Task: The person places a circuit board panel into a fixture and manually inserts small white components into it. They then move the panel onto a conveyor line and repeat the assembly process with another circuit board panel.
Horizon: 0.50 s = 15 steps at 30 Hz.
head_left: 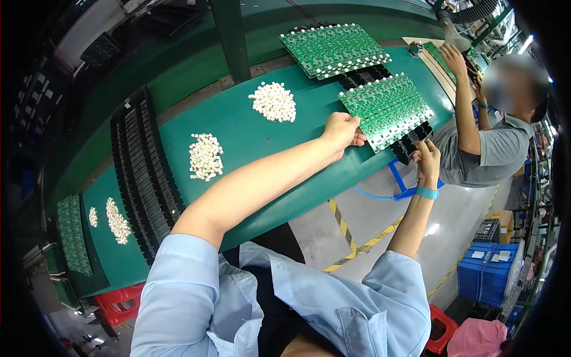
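A green circuit board panel [386, 110] with white connectors along its edges lies over a black slotted rack [410, 141]. My left hand [344, 132] is at the panel's near left corner, its thumb and fingers closed on that edge. My right hand [426, 156], with a blue wristband, is just off the panel's near right side, by the rack; its fingers are curled together, and whatever they hold is too small to make out. Behind this panel lies a stack of similar green panels [336, 50].
Piles of small white connectors [273, 102] [206, 157] [118, 221] lie on the green table [250, 143]. A long black rack [146, 172] crosses it at left, beyond which are more boards [72, 235]. At right, a co-worker [488, 143] has raised hands. Blue crates [488, 272] stand on the floor.
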Each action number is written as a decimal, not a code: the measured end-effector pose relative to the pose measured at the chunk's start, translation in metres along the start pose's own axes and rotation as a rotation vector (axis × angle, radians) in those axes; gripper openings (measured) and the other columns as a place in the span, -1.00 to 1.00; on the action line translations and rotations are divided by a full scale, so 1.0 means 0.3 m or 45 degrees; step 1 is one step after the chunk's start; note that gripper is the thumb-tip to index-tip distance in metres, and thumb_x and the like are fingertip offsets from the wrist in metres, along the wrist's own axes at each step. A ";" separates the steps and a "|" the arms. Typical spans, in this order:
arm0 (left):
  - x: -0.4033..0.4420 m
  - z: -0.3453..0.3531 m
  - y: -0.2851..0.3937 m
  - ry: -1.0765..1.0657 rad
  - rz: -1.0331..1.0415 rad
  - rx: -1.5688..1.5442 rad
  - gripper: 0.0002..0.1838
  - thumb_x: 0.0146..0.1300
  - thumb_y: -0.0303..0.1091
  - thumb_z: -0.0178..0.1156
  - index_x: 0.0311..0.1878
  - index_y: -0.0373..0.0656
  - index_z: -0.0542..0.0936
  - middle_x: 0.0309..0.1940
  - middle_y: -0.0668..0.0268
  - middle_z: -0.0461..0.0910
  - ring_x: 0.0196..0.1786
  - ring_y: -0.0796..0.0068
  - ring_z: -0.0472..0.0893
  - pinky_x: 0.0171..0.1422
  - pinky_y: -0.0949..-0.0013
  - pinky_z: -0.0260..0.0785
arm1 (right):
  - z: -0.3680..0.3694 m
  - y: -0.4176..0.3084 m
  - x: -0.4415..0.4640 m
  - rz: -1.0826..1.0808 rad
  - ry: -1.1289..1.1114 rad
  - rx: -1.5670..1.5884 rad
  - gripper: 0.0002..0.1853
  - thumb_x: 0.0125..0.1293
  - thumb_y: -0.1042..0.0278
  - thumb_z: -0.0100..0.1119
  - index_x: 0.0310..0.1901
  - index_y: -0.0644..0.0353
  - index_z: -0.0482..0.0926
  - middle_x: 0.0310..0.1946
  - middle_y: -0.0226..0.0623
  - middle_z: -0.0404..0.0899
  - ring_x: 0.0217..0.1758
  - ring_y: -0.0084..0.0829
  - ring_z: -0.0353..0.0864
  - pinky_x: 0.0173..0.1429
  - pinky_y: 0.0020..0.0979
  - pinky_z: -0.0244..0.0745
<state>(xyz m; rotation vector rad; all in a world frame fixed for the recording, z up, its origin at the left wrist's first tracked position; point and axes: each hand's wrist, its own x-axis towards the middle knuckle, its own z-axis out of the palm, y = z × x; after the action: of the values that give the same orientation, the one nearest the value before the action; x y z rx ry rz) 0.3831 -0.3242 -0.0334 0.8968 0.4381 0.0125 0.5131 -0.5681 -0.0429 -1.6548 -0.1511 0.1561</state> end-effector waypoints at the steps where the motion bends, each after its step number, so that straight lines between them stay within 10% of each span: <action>1: -0.015 0.001 0.006 -0.001 -0.002 -0.002 -0.84 0.42 -0.41 -0.03 -0.23 -0.32 0.42 -0.43 0.17 0.51 -0.45 0.47 0.55 -0.39 0.52 0.48 | -0.001 -0.001 0.001 0.001 0.001 -0.002 -0.88 0.20 0.47 0.16 -0.26 0.30 0.50 -0.48 -0.37 0.51 -0.70 -0.70 0.44 -0.63 -0.77 0.25; 15: -0.784 -0.281 0.158 -0.447 -0.002 0.479 -0.77 0.41 -0.41 0.02 0.00 -0.34 0.52 -0.28 0.19 0.60 -0.36 0.57 0.56 -0.28 0.55 0.45 | -0.218 0.060 0.079 0.049 -0.009 0.097 -0.88 0.18 0.39 0.22 -0.32 0.25 0.55 -0.60 -0.46 0.45 -0.69 -0.70 0.30 -0.63 -0.73 0.10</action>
<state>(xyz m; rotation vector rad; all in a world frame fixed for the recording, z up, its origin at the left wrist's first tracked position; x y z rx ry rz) 0.1451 -0.2758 0.0424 1.2418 0.1121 -0.2326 0.5489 -0.6292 -0.0552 -1.5823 -0.1176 0.1949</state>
